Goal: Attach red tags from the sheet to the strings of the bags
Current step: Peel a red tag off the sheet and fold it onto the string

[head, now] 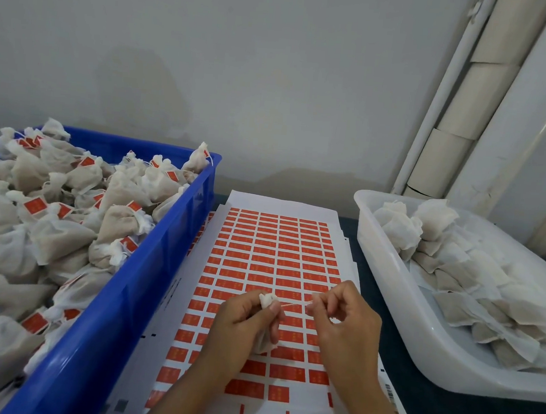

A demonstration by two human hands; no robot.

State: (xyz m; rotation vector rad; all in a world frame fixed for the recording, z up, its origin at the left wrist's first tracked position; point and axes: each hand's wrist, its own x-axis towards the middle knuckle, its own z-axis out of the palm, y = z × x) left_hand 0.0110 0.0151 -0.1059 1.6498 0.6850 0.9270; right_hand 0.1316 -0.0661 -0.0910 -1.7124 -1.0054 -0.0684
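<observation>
A white sheet [271, 259] covered in rows of red tags lies on the table in front of me. Above its lower half, my left hand [242, 328] grips a small white bag [267, 301], with the gathered neck poking out above my thumb and the body hanging below my fingers. A thin string [295, 305] runs taut from the bag's neck to the right. My right hand [340, 326] pinches the string's far end between thumb and fingertips. No red tag shows on this string.
A blue crate [148, 278] on the left is heaped with bags carrying red tags. A translucent white tub [399, 282] on the right holds flat bags without tags. More sheets lie under the top one. The wall is close behind, with white pipes at the right.
</observation>
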